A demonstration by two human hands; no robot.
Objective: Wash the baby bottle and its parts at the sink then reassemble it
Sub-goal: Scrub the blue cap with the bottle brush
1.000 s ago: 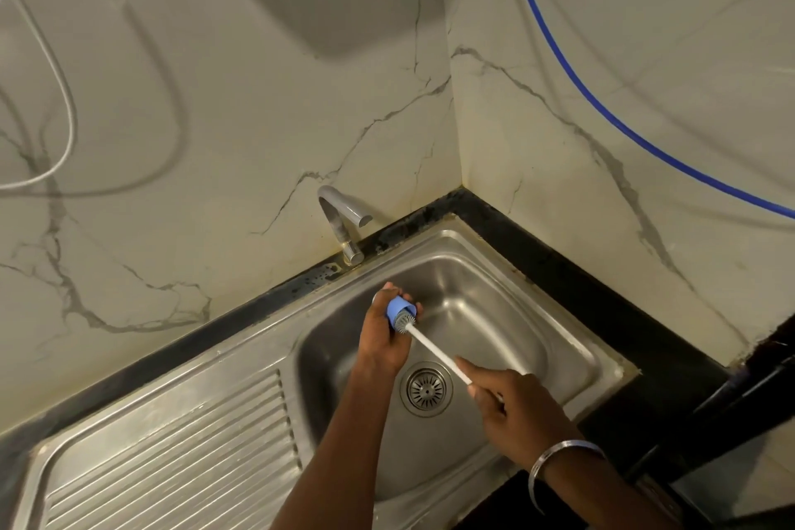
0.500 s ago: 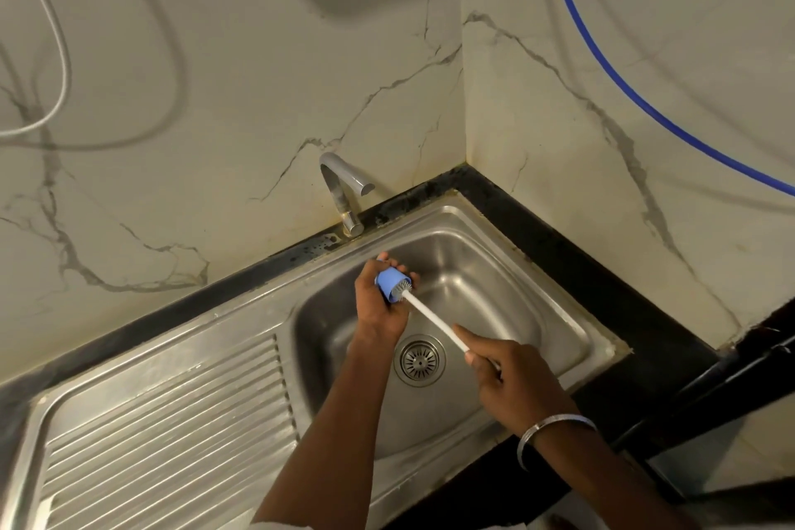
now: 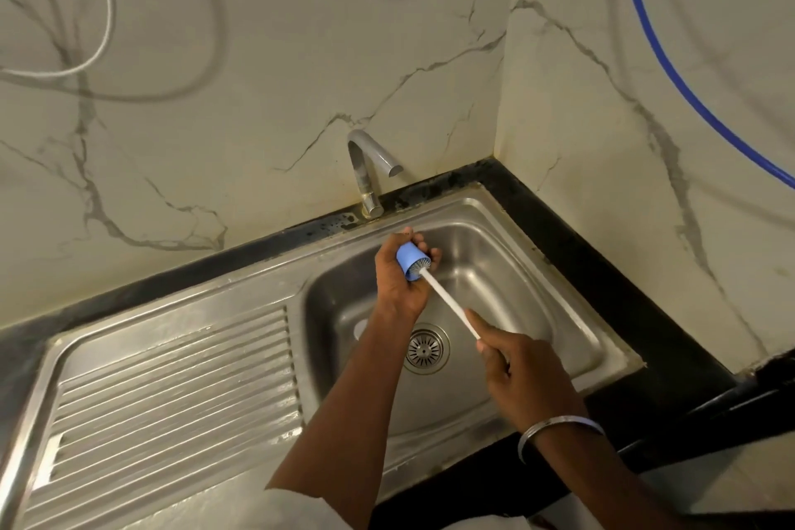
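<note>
My left hand (image 3: 398, 278) grips a small blue bottle cap (image 3: 411, 259) over the steel sink basin (image 3: 494, 254), its open end turned toward me. A brush with a white handle (image 3: 447, 299) has its grey bristles pushed into the cap's opening. My right hand (image 3: 522, 374) holds the lower end of that handle, index finger stretched along it. The bottle body and other parts are not in view.
A grey tap (image 3: 368, 168) stands behind the basin, with no water visibly running. The round drain (image 3: 423, 349) lies under my hands. A ribbed draining board (image 3: 172, 392) stretches left. Marble walls meet at the corner; a blue hose (image 3: 671, 73) crosses the right wall.
The view has shifted so the sink and hands sit slightly higher in frame. Both hands keep their hold, and the brush stays inside the cap.
</note>
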